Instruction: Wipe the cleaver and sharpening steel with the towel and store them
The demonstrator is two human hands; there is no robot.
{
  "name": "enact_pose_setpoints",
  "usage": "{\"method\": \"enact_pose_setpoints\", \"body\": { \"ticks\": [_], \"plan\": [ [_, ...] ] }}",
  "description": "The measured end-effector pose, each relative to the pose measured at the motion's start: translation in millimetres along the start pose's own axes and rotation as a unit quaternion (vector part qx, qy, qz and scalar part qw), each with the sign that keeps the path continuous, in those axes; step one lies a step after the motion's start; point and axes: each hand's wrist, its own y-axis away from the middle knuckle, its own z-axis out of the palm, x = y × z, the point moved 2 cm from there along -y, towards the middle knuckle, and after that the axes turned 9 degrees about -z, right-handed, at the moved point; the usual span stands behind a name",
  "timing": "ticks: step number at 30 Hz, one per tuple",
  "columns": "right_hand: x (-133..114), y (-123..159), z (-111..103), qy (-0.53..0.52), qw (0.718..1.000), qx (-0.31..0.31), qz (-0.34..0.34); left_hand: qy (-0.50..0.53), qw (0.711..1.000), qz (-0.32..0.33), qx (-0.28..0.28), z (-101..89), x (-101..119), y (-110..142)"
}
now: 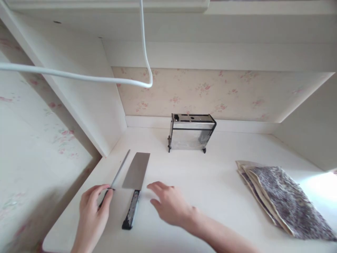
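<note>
My left hand (92,205) is closed around the black handle of a honing steel (121,168), whose thin grey rod points away from me, low over or on the white counter. Just right of it lies a cleaver (137,171), its broad blade to the back and its worn black handle toward me. To the right of the cleaver is my right hand (170,203), fingers apart and holding nothing. A small gap separates its fingertips from the cleaver.
A slotted knife block (193,135) with clear sides stands near the back wall. A folded patterned cloth (289,200) lies at the right. White cable (81,76) hangs across the upper left, close to the camera. The counter (59,233) ends at the left.
</note>
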Motion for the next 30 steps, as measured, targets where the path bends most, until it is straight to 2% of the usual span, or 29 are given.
{"method": "enact_pose_setpoints", "body": {
  "ticks": [2, 4, 6, 8, 10, 12, 16, 19, 21, 23, 26, 30],
  "plan": [
    [39.5, 12.1, -19.8, -0.094, 0.990, 0.052, 0.092, -0.025, 0.998, 0.061, 0.012, 2.0, 26.4, -5.0],
    [82.2, 24.9, -38.5, -0.177, 0.963, 0.107, 0.171, -0.019, 0.995, 0.095, -0.013, 7.4, 52.8, -12.9],
    [122.5, 39.0, -57.4, -0.244, 0.922, 0.171, 0.249, 0.034, 0.990, 0.110, -0.085, 18.6, 76.5, -22.0],
    [155.2, 53.7, -78.0, -0.260, 0.880, 0.256, 0.305, 0.096, 0.976, 0.110, -0.163, 35.3, 97.5, -29.9],
    [178.1, 65.9, -98.2, -0.242, 0.854, 0.318, 0.334, 0.145, 0.957, 0.111, -0.227, 55.3, 117.4, -36.2],
    [192.8, 73.2, -116.2, -0.224, 0.841, 0.355, 0.341, 0.178, 0.938, 0.101, -0.280, 75.9, 137.2, -41.9],
    [206.1, 70.3, -142.2, -0.228, 0.826, 0.391, 0.336, 0.210, 0.914, 0.037, -0.344, 109.7, 177.6, -57.1],
    [205.3, 56.1, -151.9, -0.267, 0.824, 0.384, 0.319, 0.260, 0.887, -0.015, -0.382, 127.1, 206.2, -71.1],
    [199.9, 44.6, -154.5, -0.296, 0.836, 0.357, 0.294, 0.307, 0.858, -0.028, -0.412, 135.1, 222.0, -79.7],
    [192.1, 34.0, -155.3, -0.315, 0.854, 0.321, 0.262, 0.357, 0.823, 0.000, -0.442, 139.7, 233.7, -87.0],
    [180.1, 20.5, -153.8, -0.339, 0.869, 0.278, 0.227, 0.407, 0.792, 0.045, -0.453, 141.4, 237.3, -99.0],
    [167.4, -7.9, -141.8, -0.373, 0.873, 0.246, 0.195, 0.426, 0.805, 0.040, -0.411, 141.0, 216.3, -126.7]
  ]
}}
